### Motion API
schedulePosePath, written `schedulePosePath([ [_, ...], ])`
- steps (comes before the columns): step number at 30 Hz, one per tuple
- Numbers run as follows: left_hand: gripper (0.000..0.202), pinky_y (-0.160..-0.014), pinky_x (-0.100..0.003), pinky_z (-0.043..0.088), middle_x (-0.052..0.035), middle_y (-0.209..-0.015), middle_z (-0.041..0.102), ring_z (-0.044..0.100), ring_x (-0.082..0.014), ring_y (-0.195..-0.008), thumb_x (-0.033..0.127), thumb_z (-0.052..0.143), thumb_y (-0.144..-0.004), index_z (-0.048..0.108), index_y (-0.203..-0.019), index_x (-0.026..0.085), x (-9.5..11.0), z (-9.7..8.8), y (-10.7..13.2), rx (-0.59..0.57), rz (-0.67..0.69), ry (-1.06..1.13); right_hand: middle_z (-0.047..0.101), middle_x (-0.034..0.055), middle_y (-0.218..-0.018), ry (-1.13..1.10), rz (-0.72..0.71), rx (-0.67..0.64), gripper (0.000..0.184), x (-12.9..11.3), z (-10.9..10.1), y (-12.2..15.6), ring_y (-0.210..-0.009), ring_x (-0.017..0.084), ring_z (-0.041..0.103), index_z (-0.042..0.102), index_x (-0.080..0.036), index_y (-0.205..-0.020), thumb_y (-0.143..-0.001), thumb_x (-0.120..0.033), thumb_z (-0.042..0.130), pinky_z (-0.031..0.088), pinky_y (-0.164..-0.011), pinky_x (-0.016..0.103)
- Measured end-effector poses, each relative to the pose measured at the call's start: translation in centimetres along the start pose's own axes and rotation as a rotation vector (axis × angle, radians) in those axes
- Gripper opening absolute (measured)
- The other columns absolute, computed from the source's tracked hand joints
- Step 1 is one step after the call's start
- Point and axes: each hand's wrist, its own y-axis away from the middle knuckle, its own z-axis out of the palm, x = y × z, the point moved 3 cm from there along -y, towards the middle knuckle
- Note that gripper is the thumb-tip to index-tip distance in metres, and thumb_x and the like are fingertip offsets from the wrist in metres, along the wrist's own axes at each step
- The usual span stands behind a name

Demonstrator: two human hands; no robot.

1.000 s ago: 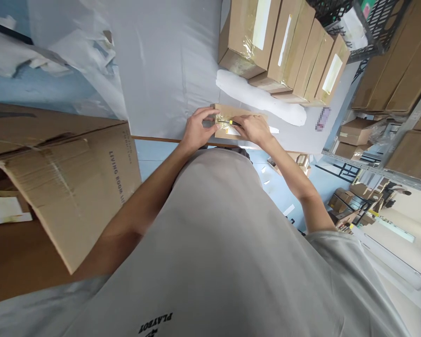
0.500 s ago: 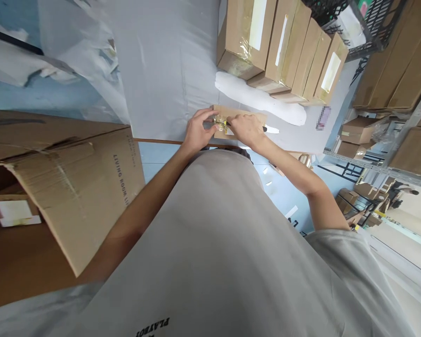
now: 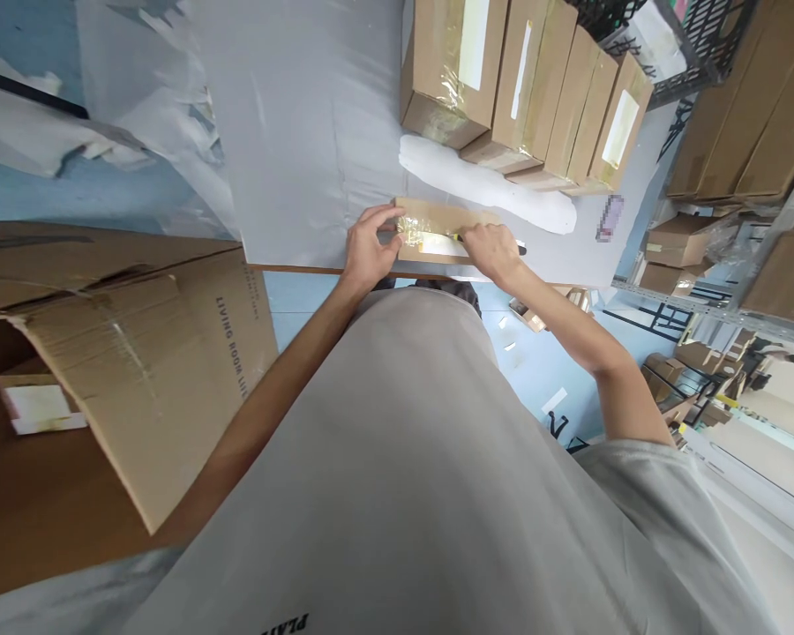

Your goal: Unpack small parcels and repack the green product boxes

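Note:
A small cardboard box lies at the table's near edge, with clear tape and a white label on its top. My left hand grips the box's left end, thumb and fingers curved around it. Over the right part of the box, my right hand is closed around a slim box cutter. Its yellow front points left over the box and its dark rear end sticks out past my hand. The blade itself is too small to make out.
Several taped cardboard boxes stand at the back beside a long white padded strip. A black crate is at the far right. A large open carton stands on the left. Shelving holds more boxes on the right.
My right hand has slid right along the box with the box cutter, away from my left hand. More of the box top and tape shows between them. My left hand stays at the left end.

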Motion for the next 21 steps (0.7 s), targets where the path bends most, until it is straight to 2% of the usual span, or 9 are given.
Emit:
schedulePosePath([
  [4,0.043,-0.122,-0.054,0.070,-0.0121,-0.153,0.077,0.084,-0.0337,-0.125,0.047,0.087,-0.099,0.084,-0.137,0.027,-0.4,0.0,0.0,0.001,0.022,-0.011,0.085,0.0328,-0.137,0.028,0.105,-0.006,0.048,4.3,2.4,1.8,-0.131,0.040,0.083,0.078,-0.007,-0.149,-0.118,-0.007,0.042,0.058,-0.104,0.044],
  [7,0.045,-0.124,-0.057,0.070,-0.0132,-0.152,0.076,0.083,-0.0350,-0.129,0.046,0.088,-0.098,0.084,-0.139,0.028,-0.5,0.2,0.0,0.017,0.018,-0.035,0.084,0.0327,-0.139,0.031,0.133,-0.012,0.048,6.6,4.0,2.4,-0.128,0.040,0.083,0.076,-0.009,-0.152,-0.121,-0.013,0.040,0.057,-0.102,0.045],
  [10,0.045,-0.126,-0.055,0.069,-0.0108,-0.149,0.078,0.080,-0.0351,-0.136,0.037,0.088,-0.097,0.084,-0.141,0.029,-0.7,0.3,0.1,0.047,0.006,-0.067,0.083,0.0328,-0.140,0.010,0.111,0.005,0.046,7.8,4.9,2.4,-0.126,0.039,0.082,0.075,-0.010,-0.155,-0.125,-0.024,0.043,0.056,-0.103,0.046],
  [13,0.046,-0.125,-0.053,0.070,-0.0084,-0.148,0.081,0.079,-0.0345,-0.139,0.033,0.087,-0.095,0.084,-0.141,0.030,-0.8,0.4,0.3,0.078,-0.022,-0.080,0.083,0.0319,-0.141,-0.013,0.073,0.010,0.048,8.6,5.3,2.4,-0.126,0.039,0.081,0.076,-0.011,-0.155,-0.127,-0.029,0.041,0.056,-0.105,0.047],
  [18,0.046,-0.127,-0.057,0.068,-0.0092,-0.147,0.085,0.082,-0.0357,-0.135,0.039,0.092,-0.094,0.085,-0.138,0.029,-0.2,0.5,0.7,0.156,-0.128,-0.091,0.083,0.0308,-0.143,-0.047,0.016,0.000,0.049,10.3,5.6,2.6,-0.132,0.041,0.080,0.074,-0.013,-0.158,-0.129,-0.034,0.040,0.056,-0.107,0.048],
  [21,0.049,-0.126,-0.052,0.068,-0.0093,-0.146,0.086,0.083,-0.0335,-0.132,0.046,0.097,-0.092,0.085,-0.136,0.027,0.4,0.6,0.9,0.210,-0.203,-0.114,0.082,0.0317,-0.145,-0.071,-0.052,-0.004,0.049,10.8,5.8,2.0,-0.133,0.041,0.080,0.074,-0.013,-0.158,-0.128,-0.033,0.042,0.057,-0.109,0.048],
])
